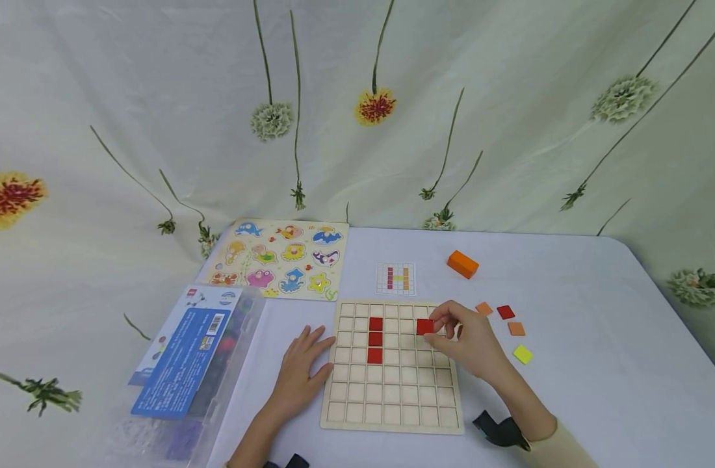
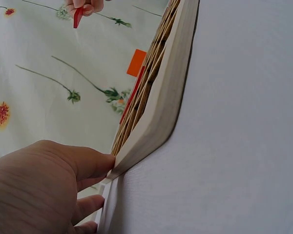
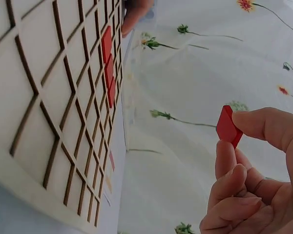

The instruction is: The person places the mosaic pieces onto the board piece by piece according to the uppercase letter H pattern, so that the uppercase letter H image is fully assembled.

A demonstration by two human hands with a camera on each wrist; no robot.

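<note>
A wooden grid board (image 1: pixel 392 394) lies on the white table, with three red square tiles (image 1: pixel 375 339) set one below another in one column. Between thumb and fingers, my right hand (image 1: pixel 468 338) pinches another red square tile (image 3: pixel 227 127) above the upper right part of the board. My left hand (image 1: pixel 299 370) rests at the board's left edge, fingers spread and straight; in the left wrist view its thumb (image 2: pixel 95 163) touches the board's rim near a corner.
Loose orange, red and yellow tiles (image 1: pixel 522 354) lie right of the board. Behind it are a pattern card (image 1: pixel 396 278) and an orange block (image 1: pixel 463 264). A sea-animal puzzle (image 1: pixel 287 260) and a clear plastic box with a blue label (image 1: pixel 184 364) stand at the left.
</note>
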